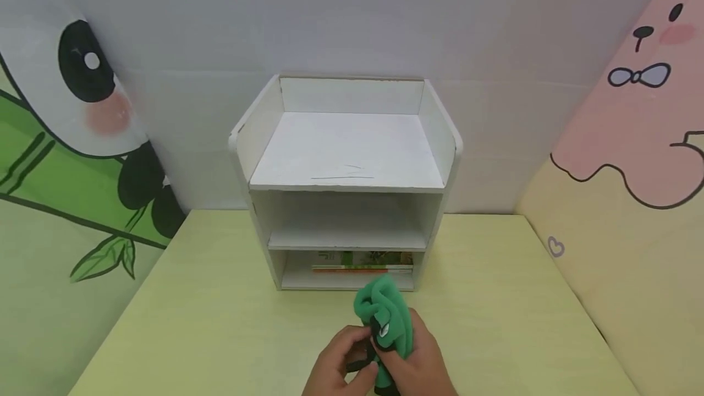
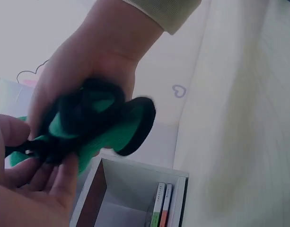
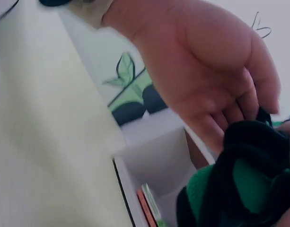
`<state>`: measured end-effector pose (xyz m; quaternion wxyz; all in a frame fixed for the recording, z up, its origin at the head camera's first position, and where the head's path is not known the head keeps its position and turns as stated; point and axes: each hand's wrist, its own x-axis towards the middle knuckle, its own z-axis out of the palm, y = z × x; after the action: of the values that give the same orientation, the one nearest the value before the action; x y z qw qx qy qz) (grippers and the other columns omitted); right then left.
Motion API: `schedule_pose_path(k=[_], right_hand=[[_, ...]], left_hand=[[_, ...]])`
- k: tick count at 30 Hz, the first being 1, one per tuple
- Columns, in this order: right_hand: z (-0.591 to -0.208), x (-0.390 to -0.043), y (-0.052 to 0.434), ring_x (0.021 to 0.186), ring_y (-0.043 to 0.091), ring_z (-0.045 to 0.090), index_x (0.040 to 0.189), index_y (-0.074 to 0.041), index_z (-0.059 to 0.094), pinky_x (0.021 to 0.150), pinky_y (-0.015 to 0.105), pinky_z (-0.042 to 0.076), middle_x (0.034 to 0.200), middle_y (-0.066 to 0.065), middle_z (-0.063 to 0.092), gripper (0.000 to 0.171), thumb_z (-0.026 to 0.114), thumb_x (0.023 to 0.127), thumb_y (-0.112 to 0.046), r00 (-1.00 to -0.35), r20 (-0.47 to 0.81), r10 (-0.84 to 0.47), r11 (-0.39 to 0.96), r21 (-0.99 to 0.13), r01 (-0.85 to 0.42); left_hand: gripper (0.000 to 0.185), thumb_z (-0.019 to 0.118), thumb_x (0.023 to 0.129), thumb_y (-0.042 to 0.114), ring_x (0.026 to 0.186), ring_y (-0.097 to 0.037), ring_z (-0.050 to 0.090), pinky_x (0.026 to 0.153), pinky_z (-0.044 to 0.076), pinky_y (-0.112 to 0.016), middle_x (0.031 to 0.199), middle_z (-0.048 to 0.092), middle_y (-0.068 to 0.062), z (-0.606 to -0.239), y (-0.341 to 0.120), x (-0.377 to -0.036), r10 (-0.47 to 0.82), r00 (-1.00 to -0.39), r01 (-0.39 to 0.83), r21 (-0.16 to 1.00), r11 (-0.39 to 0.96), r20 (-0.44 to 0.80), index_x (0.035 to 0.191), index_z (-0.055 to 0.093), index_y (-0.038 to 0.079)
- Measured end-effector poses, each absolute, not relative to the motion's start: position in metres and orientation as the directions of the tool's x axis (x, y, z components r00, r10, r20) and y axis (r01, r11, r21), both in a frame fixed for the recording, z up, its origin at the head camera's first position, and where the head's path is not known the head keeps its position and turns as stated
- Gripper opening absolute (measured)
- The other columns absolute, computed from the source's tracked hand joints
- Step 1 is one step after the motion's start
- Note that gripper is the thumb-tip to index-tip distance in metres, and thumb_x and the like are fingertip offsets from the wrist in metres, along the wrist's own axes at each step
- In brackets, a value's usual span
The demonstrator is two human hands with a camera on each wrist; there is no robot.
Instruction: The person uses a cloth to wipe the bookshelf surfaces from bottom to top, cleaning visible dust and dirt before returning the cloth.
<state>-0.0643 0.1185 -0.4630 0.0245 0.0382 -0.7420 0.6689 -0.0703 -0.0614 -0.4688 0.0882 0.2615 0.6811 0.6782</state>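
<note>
A bunched green cloth item with black trim (image 1: 385, 310) is held above the table in front of the shelf; its exact kind is hard to tell. My right hand (image 1: 423, 362) grips the bundle from the right, its thumb across the front. From the left, my left hand (image 1: 338, 365) pinches a dark strip at the item's edge between thumb and fingers. In the left wrist view, black edging (image 2: 140, 125) loops around the green fabric. The right wrist view shows my left hand (image 3: 206, 66) with curled fingers at the black trim, while my right hand is mostly cut off.
A white three-tier shelf (image 1: 346, 219) stands against the back wall, behind the hands. Some books (image 1: 363, 260) lie flat in its lowest compartment. The pale yellow table (image 1: 192, 322) spreads to both sides, between walls with cartoon drawings.
</note>
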Motion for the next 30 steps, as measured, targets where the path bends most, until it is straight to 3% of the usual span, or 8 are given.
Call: schedule_pose_path(k=[3,7,11,14,18,22,30], right_hand=[[-0.466,-0.063,0.130,0.096,0.015,0.064,0.131,-0.018,0.061,0.085,0.032,0.054,0.117,-0.003,0.068,0.038,0.075,0.096,-0.022,-0.998,0.069,-0.007,0.217,-0.974,-0.069],[-0.472,-0.067,0.148,0.085,0.009,0.061,0.130,-0.016,0.061,0.078,0.031,0.053,0.110,-0.006,0.068,0.040,0.076,0.095,-0.030,-0.996,0.091,-0.017,0.437,-0.895,-0.089],[-0.482,-0.078,0.164,0.084,0.004,0.056,0.131,-0.016,0.060,0.076,0.031,0.051,0.106,-0.012,0.063,0.042,0.077,0.094,-0.029,-0.986,0.124,-0.114,0.692,-0.702,-0.168],[-0.494,-0.089,0.169,0.089,0.006,0.059,0.131,-0.012,0.058,0.076,0.034,0.052,0.107,-0.011,0.062,0.046,0.079,0.091,-0.023,-0.969,0.153,-0.196,0.803,-0.542,-0.248],[-0.511,-0.110,0.171,0.088,0.020,0.066,0.133,-0.003,0.053,0.069,0.040,0.055,0.105,0.004,0.064,0.056,0.080,0.088,-0.023,-0.952,0.176,-0.249,0.887,-0.353,-0.297],[-0.524,-0.130,0.172,0.085,0.029,0.063,0.131,0.001,0.054,0.063,0.044,0.053,0.101,0.012,0.063,0.059,0.080,0.085,-0.024,-0.953,0.147,-0.265,0.931,-0.217,-0.293],[-0.532,-0.134,0.174,0.093,0.029,0.054,0.129,0.001,0.055,0.073,0.049,0.048,0.106,0.012,0.058,0.065,0.079,0.082,-0.037,-0.967,0.048,-0.249,0.948,-0.193,-0.254]], left_hand=[[0.041,0.056,0.107,0.018,0.125,-0.020,0.060,0.103,0.050,-0.039,0.138,0.054,-0.022,-0.470,-0.062,-0.071,0.543,-0.824,0.184,0.983,-0.008,0.159,0.145,0.051,0.002],[0.043,0.056,0.107,0.028,0.130,-0.025,0.056,0.106,0.047,-0.042,0.141,0.056,-0.015,-0.473,-0.067,-0.075,0.555,-0.822,0.250,0.957,0.146,0.130,0.144,0.053,0.005],[0.039,0.061,0.105,0.029,0.127,-0.028,0.057,0.101,0.050,-0.046,0.139,0.059,-0.006,-0.476,-0.079,-0.079,0.465,-0.870,0.357,0.859,0.368,0.163,0.139,0.059,0.011],[0.037,0.063,0.103,0.028,0.127,-0.029,0.057,0.098,0.051,-0.047,0.140,0.059,-0.005,-0.481,-0.087,-0.080,0.420,-0.894,0.360,0.806,0.471,0.154,0.136,0.061,0.012],[0.038,0.064,0.102,0.028,0.129,-0.032,0.056,0.099,0.051,-0.049,0.142,0.057,-0.010,-0.488,-0.094,-0.081,0.423,-0.900,0.331,0.795,0.509,0.104,0.135,0.062,0.010],[0.037,0.065,0.101,0.025,0.130,-0.032,0.055,0.099,0.050,-0.050,0.144,0.055,-0.008,-0.490,-0.100,-0.085,0.417,-0.906,0.320,0.771,0.551,0.079,0.135,0.062,0.010],[0.032,0.067,0.099,0.019,0.128,-0.026,0.058,0.097,0.051,-0.049,0.142,0.058,-0.001,-0.494,-0.114,-0.086,0.313,-0.944,0.294,0.710,0.640,0.108,0.130,0.064,0.015]])
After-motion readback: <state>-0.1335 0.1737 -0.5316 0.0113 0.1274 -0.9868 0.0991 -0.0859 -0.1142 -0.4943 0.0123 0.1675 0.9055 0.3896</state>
